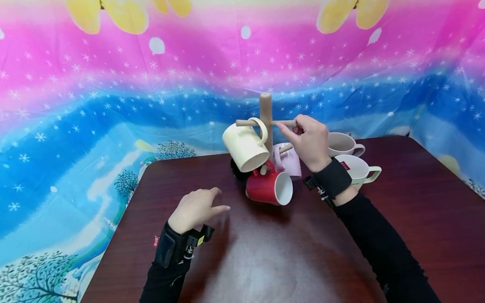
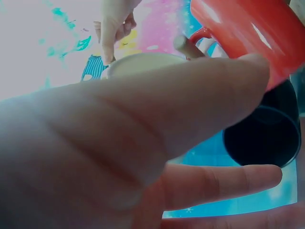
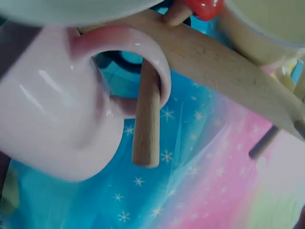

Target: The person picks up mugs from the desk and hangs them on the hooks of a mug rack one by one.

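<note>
Right hand (image 1: 311,143) pinches upper right peg (image 1: 285,123) of far-side wooden mug tree (image 1: 266,107), likely steadying; cream ceramic mug (image 1: 245,148) hangs upper left. Left hand (image 1: 195,210), near left: fingers loose, empty. Next probably calls for releasing peg.

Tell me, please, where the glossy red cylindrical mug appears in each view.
Head: red mug, just right of and below centre.
Left wrist: red mug, upper right corner, cut off.
Right wrist: red mug, top edge, right of centre, only partly shown.
Shared landmark: the pale, round wooden peg at its handle.
</note>
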Demonstrator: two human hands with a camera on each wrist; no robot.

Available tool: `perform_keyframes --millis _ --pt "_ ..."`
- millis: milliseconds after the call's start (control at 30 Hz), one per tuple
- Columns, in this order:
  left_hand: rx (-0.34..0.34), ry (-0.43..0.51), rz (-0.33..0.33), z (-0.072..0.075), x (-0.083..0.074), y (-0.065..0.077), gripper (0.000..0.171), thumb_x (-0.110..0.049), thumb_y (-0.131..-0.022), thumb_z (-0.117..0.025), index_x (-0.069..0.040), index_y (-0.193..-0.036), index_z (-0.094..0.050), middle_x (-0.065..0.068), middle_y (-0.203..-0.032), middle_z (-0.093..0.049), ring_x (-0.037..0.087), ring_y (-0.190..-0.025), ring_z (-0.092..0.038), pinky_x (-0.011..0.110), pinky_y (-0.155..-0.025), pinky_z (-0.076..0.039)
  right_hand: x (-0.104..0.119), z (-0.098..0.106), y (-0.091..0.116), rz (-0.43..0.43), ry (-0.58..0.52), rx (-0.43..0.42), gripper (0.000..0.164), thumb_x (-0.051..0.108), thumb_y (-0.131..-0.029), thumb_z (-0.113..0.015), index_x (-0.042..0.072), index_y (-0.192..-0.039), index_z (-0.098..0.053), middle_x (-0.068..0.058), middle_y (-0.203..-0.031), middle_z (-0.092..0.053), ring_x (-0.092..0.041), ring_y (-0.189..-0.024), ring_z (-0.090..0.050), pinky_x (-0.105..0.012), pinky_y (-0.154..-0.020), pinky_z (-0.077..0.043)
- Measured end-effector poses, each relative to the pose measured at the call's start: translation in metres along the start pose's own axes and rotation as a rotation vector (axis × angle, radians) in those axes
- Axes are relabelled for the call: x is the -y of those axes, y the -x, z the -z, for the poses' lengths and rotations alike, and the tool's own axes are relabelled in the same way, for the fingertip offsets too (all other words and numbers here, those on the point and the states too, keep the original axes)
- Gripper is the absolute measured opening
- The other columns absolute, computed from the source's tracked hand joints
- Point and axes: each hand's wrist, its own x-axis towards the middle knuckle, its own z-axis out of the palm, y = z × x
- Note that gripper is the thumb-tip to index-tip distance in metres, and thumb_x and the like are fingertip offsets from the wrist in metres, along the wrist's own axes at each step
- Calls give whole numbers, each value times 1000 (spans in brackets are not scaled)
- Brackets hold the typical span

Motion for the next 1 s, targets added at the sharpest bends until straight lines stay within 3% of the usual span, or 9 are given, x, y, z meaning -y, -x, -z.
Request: perform_keyframes --millis 200,533,1000 --pt "-1 -10 -1 1 -1 -1 52 -45 -82 -63 -9 -119 -58 7 -99 -68 19 -81 -63 37 -71 -51 16 -5 5 114 99 -86 43 24 -82 -66 6 -53 -40 -6 -49 -35 -21 -46 -36 -27 -45 -21" --pt "4 -24 -5 1 -2 -2 52 -47 -81 -64 -9 -117 -59 7 -97 -68 16 -77 -62 33 -65 -51 42 -21 8 250 219 -255 36 13 -77 -63 7 -51 -38 -5 -47 -33 -20 -42 -36 -29 -42 -23" --pt "-24 -25 -33 1 -3 1 51 -46 -80 -65 -9 -115 -60 4 -87 -67 15 -73 -61 31 -61 -49 55 -25 10 273 238 -246 29 11 -78 -62 8 -55 -44 -4 -47 -36 -19 -42 -34 -29 -40 -24"
